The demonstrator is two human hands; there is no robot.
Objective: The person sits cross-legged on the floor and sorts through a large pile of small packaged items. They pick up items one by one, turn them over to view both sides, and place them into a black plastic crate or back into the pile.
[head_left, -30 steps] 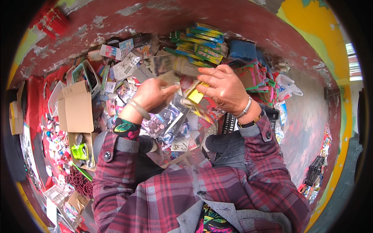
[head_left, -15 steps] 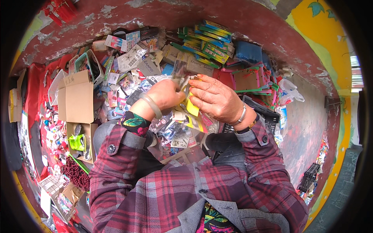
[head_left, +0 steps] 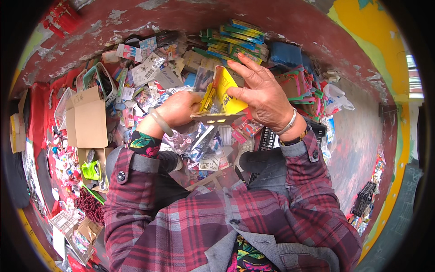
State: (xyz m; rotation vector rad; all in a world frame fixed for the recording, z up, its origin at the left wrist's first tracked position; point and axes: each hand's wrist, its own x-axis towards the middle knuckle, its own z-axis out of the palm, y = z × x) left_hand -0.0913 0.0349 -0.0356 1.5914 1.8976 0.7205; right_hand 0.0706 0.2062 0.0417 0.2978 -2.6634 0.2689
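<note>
A yellow cardboard package (head_left: 230,102) with clear plastic stands tilted between my hands, over a heap of small packets. Its lower edge is a grey-brown strip with small cut-outs. My left hand (head_left: 180,109) is closed on the package's left side, next to a narrow yellow piece (head_left: 207,98) inside it; the fingertips are partly hidden. On the other side, my right hand (head_left: 264,96) has its fingers stretched out and apart. Its thumb lies against the yellow card's right face without closing round it.
An open cardboard box (head_left: 88,120) with a bright green item stands at left, near white plastic baskets (head_left: 65,106) and dark red beads (head_left: 88,205). Stacked green-and-yellow boxes (head_left: 242,41) lie at the back, with a blue bundle (head_left: 286,54) beside them. A black crate (head_left: 316,131) sits right of my knee.
The yellow package has been turned and now shows a wide yellow face. My right hand's fingers have come off it, spreading upward. My left hand still holds it, slightly further left.
</note>
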